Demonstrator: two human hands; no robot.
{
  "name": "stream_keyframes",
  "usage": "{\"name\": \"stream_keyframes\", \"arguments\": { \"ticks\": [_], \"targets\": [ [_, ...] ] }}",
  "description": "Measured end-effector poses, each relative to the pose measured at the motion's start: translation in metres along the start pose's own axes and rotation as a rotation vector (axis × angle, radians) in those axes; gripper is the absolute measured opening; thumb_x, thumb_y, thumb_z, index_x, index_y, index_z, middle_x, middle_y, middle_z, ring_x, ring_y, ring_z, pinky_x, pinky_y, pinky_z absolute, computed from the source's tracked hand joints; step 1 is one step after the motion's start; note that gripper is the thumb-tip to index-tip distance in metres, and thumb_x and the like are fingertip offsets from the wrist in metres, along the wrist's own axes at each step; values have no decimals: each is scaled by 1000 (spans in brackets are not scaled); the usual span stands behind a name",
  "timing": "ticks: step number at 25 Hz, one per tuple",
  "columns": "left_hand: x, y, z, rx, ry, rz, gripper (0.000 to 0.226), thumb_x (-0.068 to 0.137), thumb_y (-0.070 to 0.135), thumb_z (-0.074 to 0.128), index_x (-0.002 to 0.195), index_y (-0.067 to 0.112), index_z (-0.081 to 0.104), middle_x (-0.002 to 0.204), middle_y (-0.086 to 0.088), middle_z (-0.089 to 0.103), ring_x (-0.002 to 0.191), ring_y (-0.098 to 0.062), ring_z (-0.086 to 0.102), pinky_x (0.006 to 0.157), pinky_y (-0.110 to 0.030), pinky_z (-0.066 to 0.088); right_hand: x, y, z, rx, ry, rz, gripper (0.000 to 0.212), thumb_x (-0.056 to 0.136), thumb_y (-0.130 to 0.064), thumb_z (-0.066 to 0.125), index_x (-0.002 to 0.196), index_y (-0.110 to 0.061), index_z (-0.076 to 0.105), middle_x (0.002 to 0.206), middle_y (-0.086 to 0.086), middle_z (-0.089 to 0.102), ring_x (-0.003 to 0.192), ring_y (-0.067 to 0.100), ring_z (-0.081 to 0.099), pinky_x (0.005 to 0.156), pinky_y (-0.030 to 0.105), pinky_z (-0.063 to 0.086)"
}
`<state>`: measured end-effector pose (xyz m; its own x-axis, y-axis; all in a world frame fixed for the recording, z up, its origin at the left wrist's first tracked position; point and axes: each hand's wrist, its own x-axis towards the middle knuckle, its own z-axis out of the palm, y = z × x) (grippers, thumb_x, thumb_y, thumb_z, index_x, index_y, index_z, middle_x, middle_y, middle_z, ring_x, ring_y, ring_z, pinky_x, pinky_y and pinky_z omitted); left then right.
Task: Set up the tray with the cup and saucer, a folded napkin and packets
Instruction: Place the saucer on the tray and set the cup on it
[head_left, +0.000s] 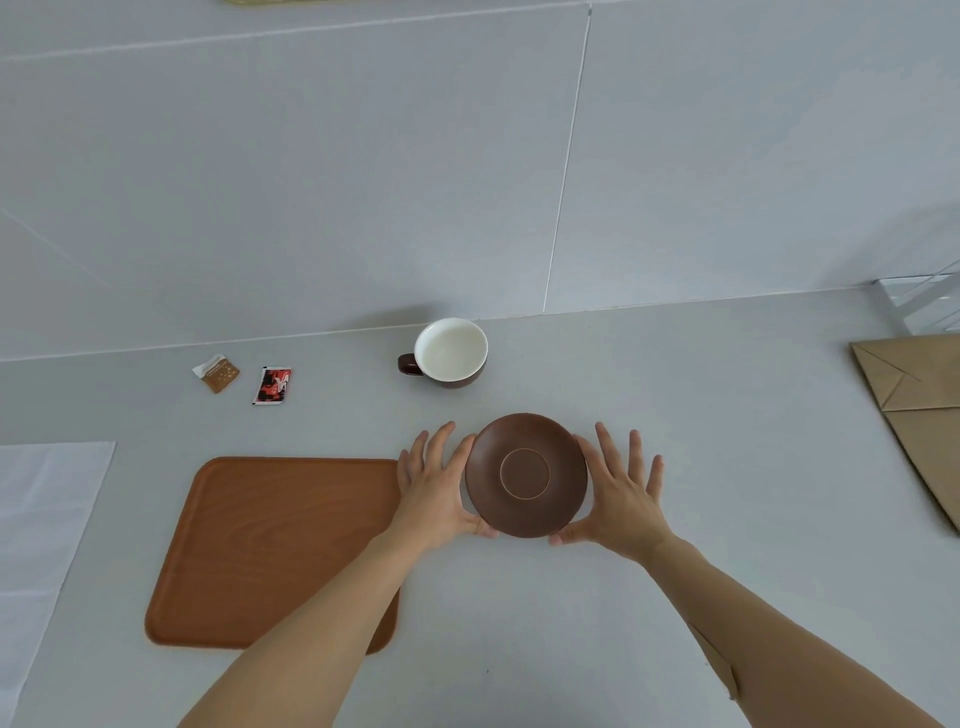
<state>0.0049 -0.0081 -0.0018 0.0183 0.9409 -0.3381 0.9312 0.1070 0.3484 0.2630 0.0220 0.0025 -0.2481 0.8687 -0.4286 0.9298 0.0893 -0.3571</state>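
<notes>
Pale grey countertop (675, 597), smooth and evenly lit, meeting a wall (311, 182) of large grey panels split by thin white seams. Flat brown paper bag (919, 415) lying at the right edge, near a metal rack (919, 304) in the corner. Soft, diffuse light; faint shadows.

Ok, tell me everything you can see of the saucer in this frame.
The saucer is round, matte brown, apparently ceramic, with a thin pale ring marking its centre well. It is empty and lies level, right of the tray, not on it. The left hand and right hand cup its opposite rims. Whether it is lifted is unclear.
</notes>
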Motion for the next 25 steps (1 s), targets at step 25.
{"name": "stream_keyframes", "arguments": {
  "ticks": [25],
  "targets": [
    [-120,-173,-54,49,32,4,126,50,75,77,150,40,8,162,3,-6,148,-28,-13,117,-55,-2,-63,-181,93,36,43,-44,140,37,-90,65,148,-43,-6,164,-4,-5,146,33,-25,114,59,-14]
  ]
}}
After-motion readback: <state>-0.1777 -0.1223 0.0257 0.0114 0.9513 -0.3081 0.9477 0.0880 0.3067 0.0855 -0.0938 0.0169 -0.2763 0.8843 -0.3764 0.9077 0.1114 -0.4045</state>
